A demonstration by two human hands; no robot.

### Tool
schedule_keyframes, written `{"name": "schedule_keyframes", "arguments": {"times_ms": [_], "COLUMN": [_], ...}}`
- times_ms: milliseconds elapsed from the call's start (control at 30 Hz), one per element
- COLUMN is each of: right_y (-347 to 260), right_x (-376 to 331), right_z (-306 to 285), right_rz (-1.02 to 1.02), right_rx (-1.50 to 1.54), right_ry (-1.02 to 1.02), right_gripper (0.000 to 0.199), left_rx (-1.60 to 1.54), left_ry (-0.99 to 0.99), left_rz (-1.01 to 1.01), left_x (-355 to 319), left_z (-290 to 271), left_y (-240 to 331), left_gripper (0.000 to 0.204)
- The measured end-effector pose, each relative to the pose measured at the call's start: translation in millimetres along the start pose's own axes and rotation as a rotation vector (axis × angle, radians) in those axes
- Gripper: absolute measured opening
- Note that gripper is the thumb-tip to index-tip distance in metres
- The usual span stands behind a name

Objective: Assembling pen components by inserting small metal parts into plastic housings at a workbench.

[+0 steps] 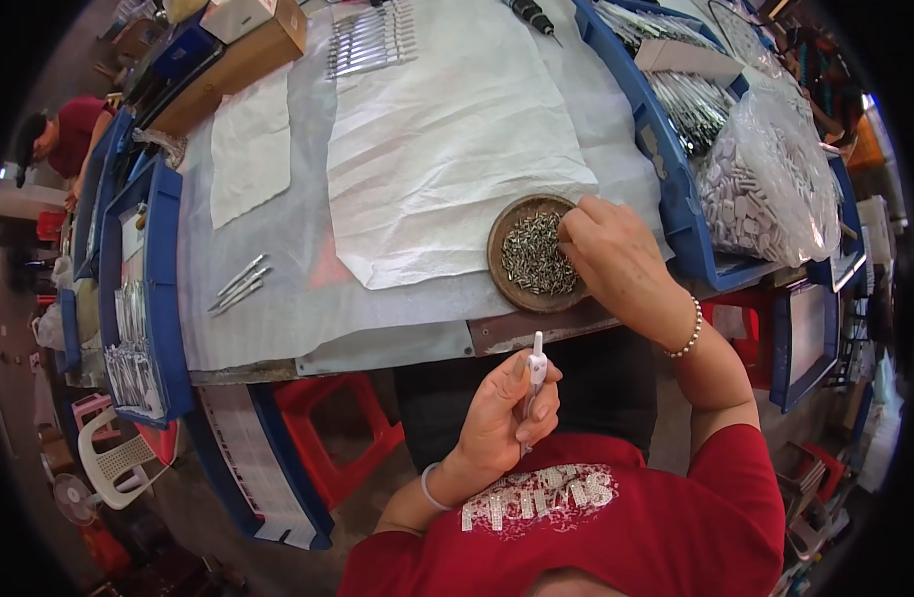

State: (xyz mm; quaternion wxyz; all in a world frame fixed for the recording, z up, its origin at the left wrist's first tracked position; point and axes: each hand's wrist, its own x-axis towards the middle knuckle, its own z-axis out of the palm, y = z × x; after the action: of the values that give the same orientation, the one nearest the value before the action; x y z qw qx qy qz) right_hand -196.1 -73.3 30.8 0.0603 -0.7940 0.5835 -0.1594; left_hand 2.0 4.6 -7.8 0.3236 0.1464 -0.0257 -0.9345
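My left hand (507, 413) is closed around a slim white-and-silver piece with a narrow white tip (537, 356), held upright in front of my shirt, below the table edge. What the piece is, I cannot make out. My right hand (616, 261) reaches over the right side of a round brown bowl (499, 261). Many small silver metal parts (538, 254), like short pins or screws, fill that bowl. Its fingers are pinched together at the parts; whatever lies between the fingertips is hidden.
A white cloth (447, 149) covers the tabletop. Several slim silver pieces (241, 284) lie at left, with a row of similar ones (372, 42) at the back near a black screwdriver-like tool (531, 14). Blue trays (666, 164) flank the table; a clear bag of white parts (765, 184) sits right.
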Motion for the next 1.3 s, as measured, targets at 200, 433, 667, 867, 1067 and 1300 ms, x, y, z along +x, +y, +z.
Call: {"name": "schedule_keyframes", "arguments": {"times_ms": [200, 433, 667, 867, 1067, 1300], "right_y": [0, 0, 0, -2, -1, -7], "right_x": [-2, 1, 9, 7, 3, -11], "right_z": [-1, 1, 11, 5, 3, -6], "right_rz": [0.188, 0.094, -0.072, -0.03, 0.098, 0.281], "right_rx": [0.397, 0.302, 0.034, 0.137, 0.418, 0.89], "right_ry": [0.055, 0.068, -0.029, -0.019, 0.039, -0.02], "right_gripper": [0.012, 0.016, 0.011, 0.007, 0.012, 0.007], "left_rx": [-0.11, -0.171, -0.248, -0.285, -0.301, -0.293], "left_ry": [-0.018, -0.013, -0.021, -0.04, -0.04, -0.036], "left_rz": [-0.03, -0.052, -0.081, -0.082, -0.092, -0.086], "left_x": [6, 10, 12, 13, 15, 15], "left_z": [-8, -10, -10, -12, -13, -13], "left_y": [3, 3, 2, 4, 4, 2], "left_gripper": [0.035, 0.035, 0.032, 0.032, 0.032, 0.033]}}
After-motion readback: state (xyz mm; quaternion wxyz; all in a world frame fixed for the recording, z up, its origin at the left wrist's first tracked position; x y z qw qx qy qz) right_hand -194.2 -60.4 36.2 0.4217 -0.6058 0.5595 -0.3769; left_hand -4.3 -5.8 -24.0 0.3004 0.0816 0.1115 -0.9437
